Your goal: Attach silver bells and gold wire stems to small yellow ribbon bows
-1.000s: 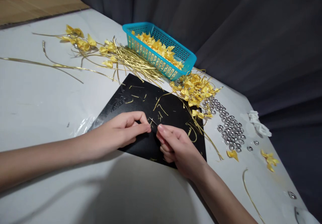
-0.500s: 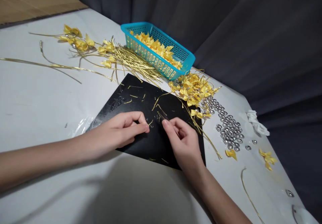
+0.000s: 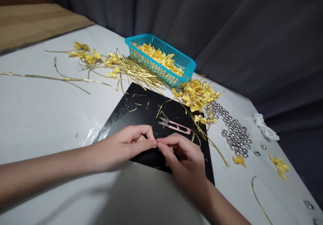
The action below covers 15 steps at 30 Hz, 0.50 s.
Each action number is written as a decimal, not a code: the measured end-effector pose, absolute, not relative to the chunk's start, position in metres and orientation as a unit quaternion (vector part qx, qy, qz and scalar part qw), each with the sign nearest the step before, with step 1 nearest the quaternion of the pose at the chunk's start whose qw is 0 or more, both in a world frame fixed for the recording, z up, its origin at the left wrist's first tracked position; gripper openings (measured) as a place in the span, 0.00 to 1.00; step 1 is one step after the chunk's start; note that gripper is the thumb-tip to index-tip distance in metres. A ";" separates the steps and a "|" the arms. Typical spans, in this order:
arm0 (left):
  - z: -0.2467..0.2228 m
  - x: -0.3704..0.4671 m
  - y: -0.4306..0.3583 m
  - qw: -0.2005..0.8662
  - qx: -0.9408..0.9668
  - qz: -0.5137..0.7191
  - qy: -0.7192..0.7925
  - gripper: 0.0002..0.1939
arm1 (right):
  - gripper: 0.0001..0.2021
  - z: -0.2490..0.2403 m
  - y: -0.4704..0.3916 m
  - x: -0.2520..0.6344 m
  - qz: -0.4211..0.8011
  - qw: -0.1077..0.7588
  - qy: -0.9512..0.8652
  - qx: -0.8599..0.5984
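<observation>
My left hand [image 3: 133, 147] is closed in a pinch, thumb against forefinger, over the black mat [image 3: 148, 108]. Its fingertips meet those of my right hand [image 3: 185, 154], which is pinched too. Whatever lies between them is too small or hidden to make out. Just beyond my right hand, pink-handled thread snips [image 3: 176, 124] rest on the mat, blades apart and pointing left. Short scraps of gold cord [image 3: 138, 104] are scattered around them. A longer curved gold cord [image 3: 159, 108] lies across the mat's far edge.
Behind the mat stands a blue basket [image 3: 190, 68] of yellow ribbon bows [image 3: 161, 58], beside a bundle of gold cords [image 3: 141, 71]. More corded bows [image 3: 196, 93] and many silver oval pieces [image 3: 237, 135] lie to the right. A dark curtain [image 3: 227, 33] hangs behind the table.
The thread snips have left my right hand and now lie on the mat. My right hand has moved left, bringing its fingertips against my left ones. The view has shifted slightly.
</observation>
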<state>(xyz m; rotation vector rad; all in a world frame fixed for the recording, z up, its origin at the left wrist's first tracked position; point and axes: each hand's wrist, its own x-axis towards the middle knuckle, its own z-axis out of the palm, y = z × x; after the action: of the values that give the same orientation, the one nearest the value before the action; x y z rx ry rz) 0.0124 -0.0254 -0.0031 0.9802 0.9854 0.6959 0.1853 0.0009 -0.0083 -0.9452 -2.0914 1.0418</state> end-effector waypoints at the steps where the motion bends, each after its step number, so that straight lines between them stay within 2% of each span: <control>1: -0.002 0.012 -0.025 0.707 0.450 0.312 0.448 0.14 | 0.04 -0.009 0.001 0.185 0.405 0.308 -0.774 -0.378; 3: 0.002 0.010 -0.025 0.668 0.495 0.301 0.467 0.14 | 0.05 -0.010 0.004 0.186 0.408 0.314 -0.753 -0.410; 9: 0.017 -0.005 -0.020 0.440 0.691 0.271 0.505 0.13 | 0.04 -0.012 0.021 0.193 0.366 0.410 -0.702 -0.454; 15: 0.013 -0.014 -0.011 0.395 0.737 0.242 0.493 0.12 | 0.07 -0.006 0.031 0.197 0.365 0.446 -0.656 -0.488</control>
<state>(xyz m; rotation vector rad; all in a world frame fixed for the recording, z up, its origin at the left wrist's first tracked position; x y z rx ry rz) -0.0140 -0.0112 0.0126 1.8682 1.2492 0.6126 0.1967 0.0314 -0.0065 -1.2090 -1.6236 0.9029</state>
